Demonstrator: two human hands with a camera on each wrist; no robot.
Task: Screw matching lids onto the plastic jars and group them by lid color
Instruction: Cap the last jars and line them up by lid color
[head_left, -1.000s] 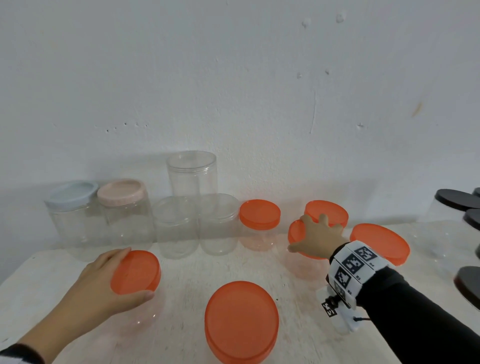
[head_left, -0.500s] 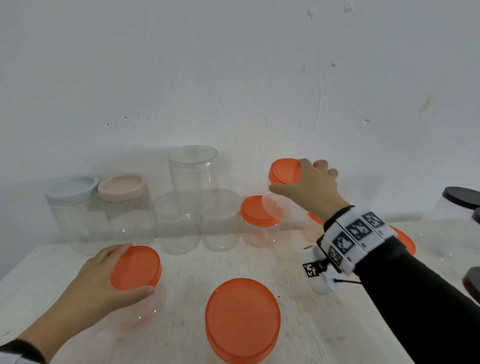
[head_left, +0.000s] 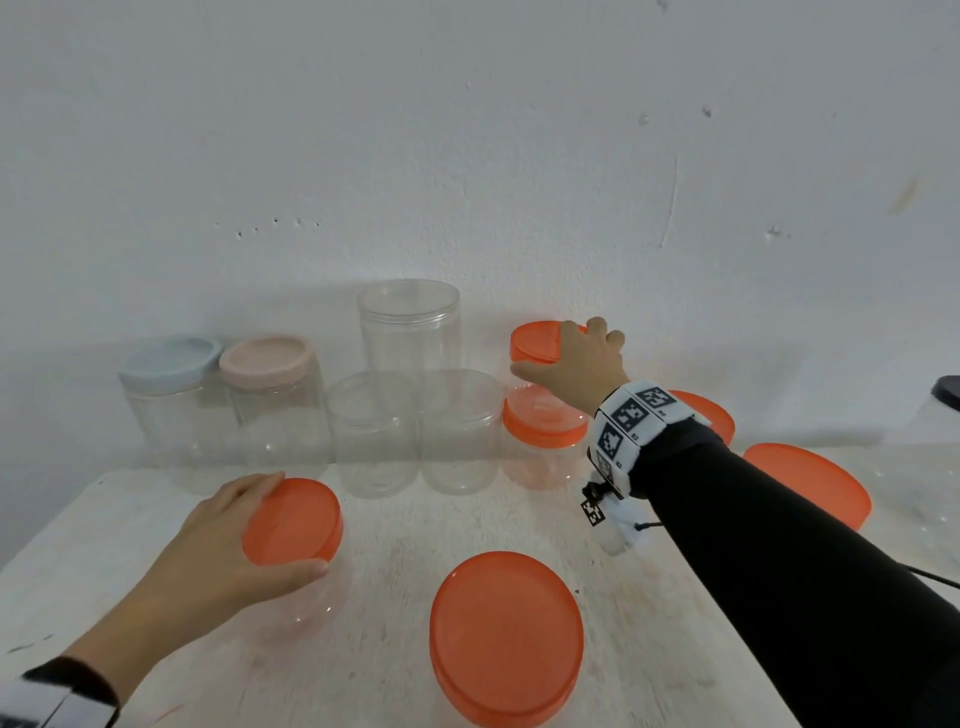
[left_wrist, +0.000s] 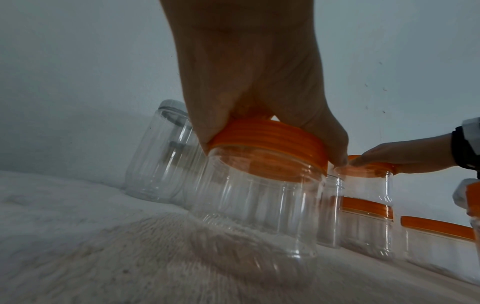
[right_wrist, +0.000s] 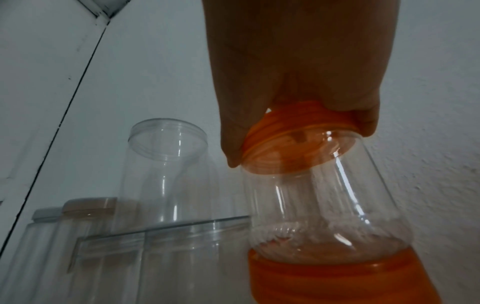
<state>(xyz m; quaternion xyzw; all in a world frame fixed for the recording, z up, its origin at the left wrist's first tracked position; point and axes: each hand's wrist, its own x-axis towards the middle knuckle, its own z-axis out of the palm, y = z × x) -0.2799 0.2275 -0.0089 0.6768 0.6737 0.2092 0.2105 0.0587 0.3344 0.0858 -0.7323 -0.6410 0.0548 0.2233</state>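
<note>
Orange lids (head_left: 506, 636), pale blue lid (head_left: 169, 358), pink lid (head_left: 266, 354), clear jars (head_left: 409, 325).

No readable text, only coded squares on the wristband (head_left: 636, 422)

Small orange-lidded jar (head_left: 540, 358) stacked atop another orange-lidded jar (head_left: 543, 441).

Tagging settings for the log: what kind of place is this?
Probably a plain indoor sorting setup: a bare white wall, a worn whitish table, and rows of clear plastic jars.
</note>
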